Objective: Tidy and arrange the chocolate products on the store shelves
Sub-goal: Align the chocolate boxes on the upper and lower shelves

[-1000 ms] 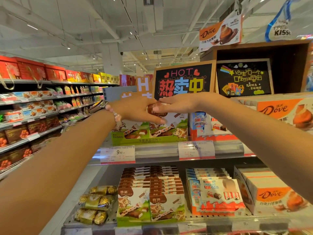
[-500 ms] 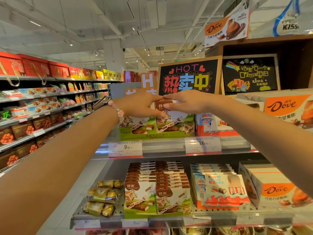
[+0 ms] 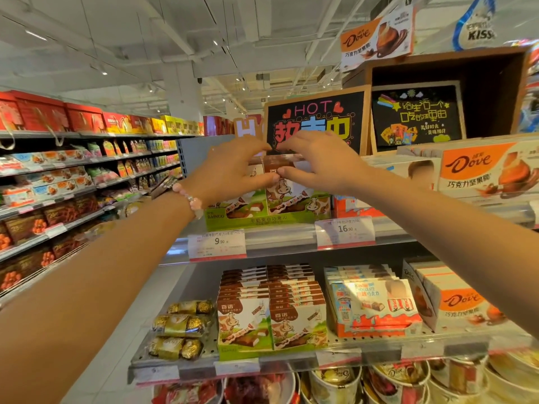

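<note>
Both hands met at one upright box (image 3: pixel 281 182) at the front of the right row in the green tray (image 3: pixel 262 221) on the upper shelf (image 3: pixel 291 243). The left hand (image 3: pixel 230 173) and the right hand (image 3: pixel 318 164) each pinched its top, fingers behind, thumbs in front. Its long axis stood vertical, equally near both.

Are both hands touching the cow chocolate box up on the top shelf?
Touching. The head view shows the left hand and right hand pinching the cow chocolate box, thumbs on its front and fingers curled over its brown top.
</note>
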{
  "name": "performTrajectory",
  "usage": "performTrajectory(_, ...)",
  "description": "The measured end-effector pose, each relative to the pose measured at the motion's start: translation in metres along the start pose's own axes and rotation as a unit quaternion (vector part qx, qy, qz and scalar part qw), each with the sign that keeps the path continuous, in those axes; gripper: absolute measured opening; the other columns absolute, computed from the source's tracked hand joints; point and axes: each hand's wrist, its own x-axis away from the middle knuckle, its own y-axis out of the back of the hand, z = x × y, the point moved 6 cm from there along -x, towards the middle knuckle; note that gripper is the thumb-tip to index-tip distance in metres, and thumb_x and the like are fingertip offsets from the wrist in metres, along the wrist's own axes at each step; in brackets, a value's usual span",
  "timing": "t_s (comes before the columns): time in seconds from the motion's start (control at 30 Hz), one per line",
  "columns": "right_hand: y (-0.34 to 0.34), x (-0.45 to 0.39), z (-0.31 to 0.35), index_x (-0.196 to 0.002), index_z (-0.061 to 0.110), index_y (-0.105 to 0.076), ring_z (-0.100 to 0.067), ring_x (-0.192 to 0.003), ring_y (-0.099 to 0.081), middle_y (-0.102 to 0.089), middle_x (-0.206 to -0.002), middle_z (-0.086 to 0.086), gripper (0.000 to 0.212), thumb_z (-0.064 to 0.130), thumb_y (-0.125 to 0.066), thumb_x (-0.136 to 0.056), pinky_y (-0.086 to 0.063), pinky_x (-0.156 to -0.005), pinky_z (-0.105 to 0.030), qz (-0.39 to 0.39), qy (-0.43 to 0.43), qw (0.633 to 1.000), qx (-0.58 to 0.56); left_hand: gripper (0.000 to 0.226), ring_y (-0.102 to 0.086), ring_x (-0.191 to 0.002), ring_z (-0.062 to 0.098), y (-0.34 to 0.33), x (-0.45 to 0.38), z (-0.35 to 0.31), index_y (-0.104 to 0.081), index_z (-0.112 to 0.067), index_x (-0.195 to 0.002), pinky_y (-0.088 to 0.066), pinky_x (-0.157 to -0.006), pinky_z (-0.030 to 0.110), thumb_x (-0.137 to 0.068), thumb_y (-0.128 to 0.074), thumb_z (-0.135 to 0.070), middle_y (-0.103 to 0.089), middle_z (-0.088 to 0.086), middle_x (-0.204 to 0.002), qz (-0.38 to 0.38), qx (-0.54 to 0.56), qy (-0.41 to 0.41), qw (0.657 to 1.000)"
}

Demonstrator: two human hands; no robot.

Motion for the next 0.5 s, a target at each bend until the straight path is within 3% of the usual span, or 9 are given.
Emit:
performTrajectory(0.13, 0.019, 0.019, 0.032, -0.116, 0.013, -0.059, -0.018, -0.104, -0.053, -0.059, -0.114, -0.004, 0.036, 0.033, -0.055, -0.087, -0.042, -0.086, -0.032, -0.079, 0.060, 0.994, -0.045, 0.029, -0.054, -0.099, 0.025, 0.015, 0.029, -0.017, -0.064, -0.006, -0.107, -0.044, -0.084, 0.041, -0.085, -0.063, -0.024, -0.059, 0.011, -0.108, -0.101, -0.024, -0.055, 0.993)
performTrajectory(0.2, 0.021, 0.032, 0.049, -0.106, 0.010, -0.063, -0.017, -0.096, -0.055, -0.060, -0.105, -0.006, 0.027, 0.026, -0.055, -0.086, -0.045, -0.078, -0.029, -0.084, 0.090, 0.990, -0.074, 0.020, -0.053, -0.089, 0.024, 0.015, 0.047, -0.027, -0.064, -0.003, -0.096, -0.042, -0.076, 0.038, -0.083, -0.064, -0.018, -0.058, 0.012, -0.097, -0.111, -0.016, -0.065, 0.992)
performTrajectory(0.27, 0.016, 0.046, 0.063, -0.097, 0.008, -0.065, -0.016, -0.085, -0.056, -0.061, -0.096, -0.007, 0.017, 0.018, -0.058, -0.085, -0.049, -0.068, -0.032, -0.061, 0.109, 0.988, -0.090, 0.017, -0.049, -0.080, 0.019, 0.008, 0.066, -0.036, -0.063, -0.001, -0.088, -0.035, -0.068, 0.028, -0.082, -0.063, -0.017, -0.055, 0.010, -0.087, -0.095, -0.007, -0.087, 0.992)
performTrajectory(0.37, -0.001, 0.069, 0.077, -0.089, 0.005, -0.066, -0.017, -0.071, -0.057, -0.063, -0.083, -0.007, 0.010, 0.011, -0.061, -0.082, -0.048, -0.057, -0.034, -0.016, 0.116, 0.987, -0.110, 0.025, -0.043, -0.068, 0.014, -0.013, 0.095, -0.045, -0.060, -0.006, -0.081, -0.033, -0.059, 0.027, -0.085, -0.051, -0.029, -0.048, -0.002, -0.073, -0.025, 0.008, -0.108, 0.994)
performTrajectory(0.5, -0.040, 0.101, 0.089, -0.092, 0.009, -0.069, -0.022, -0.074, -0.063, -0.068, -0.084, -0.005, 0.010, 0.013, -0.063, -0.084, -0.048, -0.063, -0.030, 0.086, 0.102, 0.982, -0.134, 0.015, -0.042, -0.059, 0.012, -0.054, 0.128, -0.036, -0.055, -0.016, -0.074, -0.037, -0.054, 0.029, -0.086, -0.060, -0.024, -0.045, -0.009, -0.064, 0.073, 0.023, -0.074, 0.994)
